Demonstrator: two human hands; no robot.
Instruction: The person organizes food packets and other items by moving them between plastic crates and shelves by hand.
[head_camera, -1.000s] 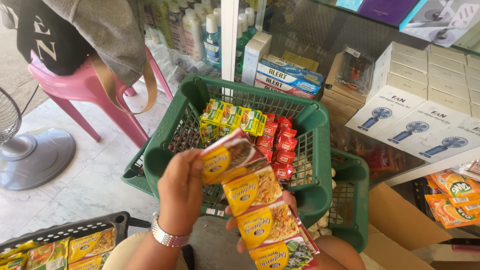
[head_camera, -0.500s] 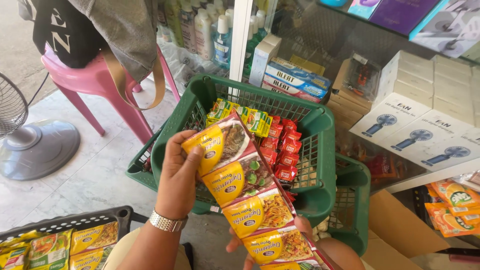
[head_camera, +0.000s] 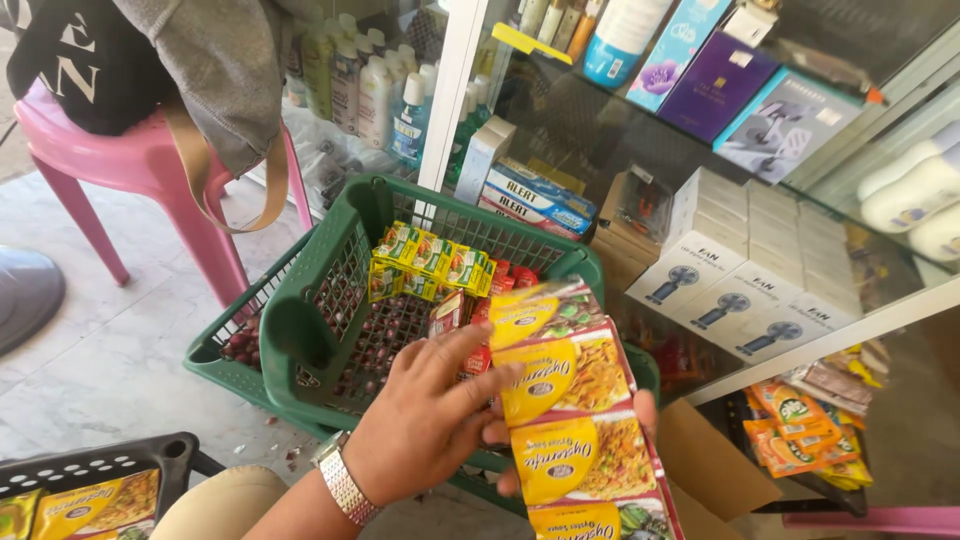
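Observation:
A hanging strip of yellow and red sauce sachets (head_camera: 570, 400) runs from the middle of the view down to the bottom edge. My left hand (head_camera: 425, 425), with a metal watch on its wrist, grips the strip's left side, thumb and fingers on the front of the upper sachets. Most of my right hand (head_camera: 645, 412) is hidden behind the strip; only fingertips show at its right edge and below my left hand, holding it from the back. Behind the strip stands a green plastic basket (head_camera: 300, 340) with small yellow-green sachets (head_camera: 430, 262) and red sachets (head_camera: 505, 280) inside.
A pink plastic stool (head_camera: 150, 165) with a black bag and grey cloth stands at the left. A black basket (head_camera: 100, 465) with more yellow sachets sits at the bottom left. A glass cabinet holds bottles (head_camera: 370, 90) and white fan boxes (head_camera: 720, 285). A cardboard box (head_camera: 700, 460) lies at the right.
The strip has shifted right and lower in view. My left hand has slid from the top sachet's left edge to the side of the upper sachets. The view has moved closer to the basket.

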